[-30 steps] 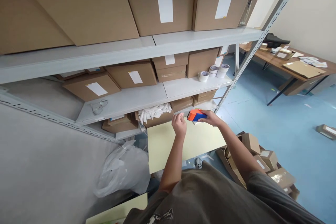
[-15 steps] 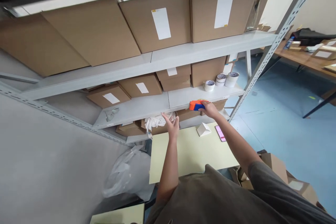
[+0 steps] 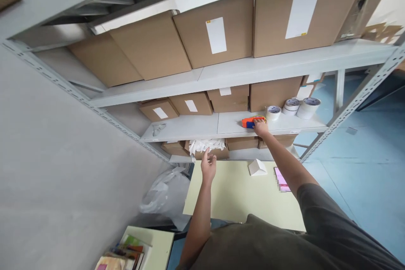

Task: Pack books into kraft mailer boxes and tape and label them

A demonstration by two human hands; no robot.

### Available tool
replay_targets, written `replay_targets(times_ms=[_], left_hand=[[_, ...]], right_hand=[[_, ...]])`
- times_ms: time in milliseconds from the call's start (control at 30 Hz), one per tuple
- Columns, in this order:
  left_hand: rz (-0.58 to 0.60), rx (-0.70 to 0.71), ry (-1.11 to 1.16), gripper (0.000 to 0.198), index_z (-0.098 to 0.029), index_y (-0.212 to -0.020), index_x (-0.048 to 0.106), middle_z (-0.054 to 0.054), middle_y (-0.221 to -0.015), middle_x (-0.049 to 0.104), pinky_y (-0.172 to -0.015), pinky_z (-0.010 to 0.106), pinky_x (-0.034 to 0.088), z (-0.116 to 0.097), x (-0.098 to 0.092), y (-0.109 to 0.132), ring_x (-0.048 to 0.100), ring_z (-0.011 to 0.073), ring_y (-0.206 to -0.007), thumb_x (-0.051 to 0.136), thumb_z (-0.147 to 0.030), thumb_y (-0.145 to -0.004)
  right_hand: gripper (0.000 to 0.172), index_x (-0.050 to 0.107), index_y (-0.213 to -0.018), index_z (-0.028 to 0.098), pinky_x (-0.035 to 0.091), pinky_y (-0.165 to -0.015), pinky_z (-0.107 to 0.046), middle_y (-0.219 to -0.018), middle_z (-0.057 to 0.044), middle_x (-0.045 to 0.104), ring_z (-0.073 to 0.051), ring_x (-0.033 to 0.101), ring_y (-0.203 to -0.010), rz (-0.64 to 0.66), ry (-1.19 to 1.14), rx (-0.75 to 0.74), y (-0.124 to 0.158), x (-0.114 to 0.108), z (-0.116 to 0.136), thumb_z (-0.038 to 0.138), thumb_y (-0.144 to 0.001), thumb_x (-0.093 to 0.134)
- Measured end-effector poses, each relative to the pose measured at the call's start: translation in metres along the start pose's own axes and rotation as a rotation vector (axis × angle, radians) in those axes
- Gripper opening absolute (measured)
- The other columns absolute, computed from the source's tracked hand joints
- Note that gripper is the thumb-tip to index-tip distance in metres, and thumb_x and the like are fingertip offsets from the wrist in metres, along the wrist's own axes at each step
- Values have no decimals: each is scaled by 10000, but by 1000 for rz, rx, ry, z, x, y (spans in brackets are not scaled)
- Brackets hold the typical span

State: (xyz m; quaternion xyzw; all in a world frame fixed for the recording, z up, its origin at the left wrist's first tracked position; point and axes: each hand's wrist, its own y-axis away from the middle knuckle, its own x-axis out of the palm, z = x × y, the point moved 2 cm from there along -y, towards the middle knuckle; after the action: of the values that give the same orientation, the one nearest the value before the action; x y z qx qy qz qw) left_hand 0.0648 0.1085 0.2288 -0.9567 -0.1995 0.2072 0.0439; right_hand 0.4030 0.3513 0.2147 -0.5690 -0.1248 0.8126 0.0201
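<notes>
My right hand point(image 3: 260, 128) is closed around an orange-and-blue plastic object point(image 3: 248, 122), whose exact kind I cannot make out. It is at the middle shelf point(image 3: 202, 124), left of the white tape rolls point(image 3: 273, 113); whether it rests on the surface is unclear. Over the pale yellow table point(image 3: 232, 190), my left hand point(image 3: 209, 167) hangs with fingers apart and nothing in it. A small white folded paper piece point(image 3: 257, 168) stands on that table, with a phone point(image 3: 281, 179) showing a pink screen to its right.
Cardboard boxes point(image 3: 215, 29) line the grey metal rack. White cloth-like material point(image 3: 207, 145) fills a box on the lower shelf. Left of the table sits a translucent plastic bag point(image 3: 167, 196); books point(image 3: 126, 255) are stacked on another table point(image 3: 155, 240) at bottom left.
My right hand has carried the orange-and-blue object from the shelf's front edge inward, closer to the tape rolls. My left hand has drawn back, its fingers less spread. The view has shifted.
</notes>
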Motion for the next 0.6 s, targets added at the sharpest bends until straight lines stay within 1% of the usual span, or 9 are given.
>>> replay_targets(times_ms=[100, 200, 300, 367, 400, 467, 533, 600], left_hand=[[2, 0, -37, 493, -277, -1464, 634, 124, -1390, 704, -932, 374, 625, 6, -10, 1, 707, 275, -1232, 662, -387, -985], [-9, -5, -60, 430, -272, -1385, 694, 118, -1349, 730, -943, 387, 629, 12, -17, 3, 707, 280, -1237, 669, -408, -978], [-2, 16, -71, 407, -268, -1350, 723, 118, -1361, 731, -975, 409, 624, 17, -22, 9, 686, 286, -1272, 664, -411, -974], [15, 45, -93, 411, -278, -1353, 728, 112, -1403, 711, -1011, 428, 613, 20, -24, 15, 663, 288, -1306, 671, -401, -964], [25, 55, -107, 417, -283, -1359, 726, 109, -1422, 701, -1033, 440, 603, 23, -26, 19, 651, 289, -1324, 673, -393, -961], [42, 57, -138, 428, -288, -1374, 716, 103, -1452, 683, -1083, 463, 577, 30, -30, 28, 629, 289, -1359, 672, -376, -957], [46, 43, -178, 432, -294, -1383, 707, 97, -1472, 671, -1138, 482, 542, 41, -36, 40, 614, 286, -1385, 666, -359, -958], [34, 19, -233, 425, -298, -1376, 708, 92, -1472, 672, -1191, 493, 499, 55, -44, 55, 607, 283, -1396, 664, -344, -956]], right_hand=[[521, 624, -1434, 145, 286, -1184, -642, -1398, -245, 636, -424, 490, -1336, -100, -38, 1, 9, 2, 3, 214, -917, 627], [573, 596, -1492, 156, 360, -1174, -620, -1475, -234, 585, -441, 452, -1389, -159, -140, -88, 25, -6, 19, 269, -930, 613], [608, 553, -1557, 177, 393, -1194, -624, -1525, -209, 568, -435, 449, -1428, -158, -287, -211, 52, -11, 44, 326, -968, 582], [618, 528, -1585, 213, 394, -1220, -622, -1572, -172, 551, -411, 440, -1472, -126, -383, -270, 75, -7, 63, 356, -986, 576], [615, 525, -1589, 229, 395, -1231, -615, -1588, -156, 547, -393, 436, -1494, -105, -431, -289, 89, -1, 71, 369, -992, 576], [595, 537, -1581, 245, 393, -1249, -598, -1583, -143, 564, -359, 445, -1516, -53, -525, -308, 119, 18, 87, 393, -1006, 568], [558, 576, -1547, 242, 403, -1249, -592, -1563, -149, 587, -347, 481, -1503, -1, -606, -281, 153, 45, 99, 421, -1019, 546], [523, 610, -1509, 250, 422, -1239, -597, -1546, -149, 607, -348, 514, -1484, 60, -656, -218, 188, 78, 107, 436, -1029, 518]])
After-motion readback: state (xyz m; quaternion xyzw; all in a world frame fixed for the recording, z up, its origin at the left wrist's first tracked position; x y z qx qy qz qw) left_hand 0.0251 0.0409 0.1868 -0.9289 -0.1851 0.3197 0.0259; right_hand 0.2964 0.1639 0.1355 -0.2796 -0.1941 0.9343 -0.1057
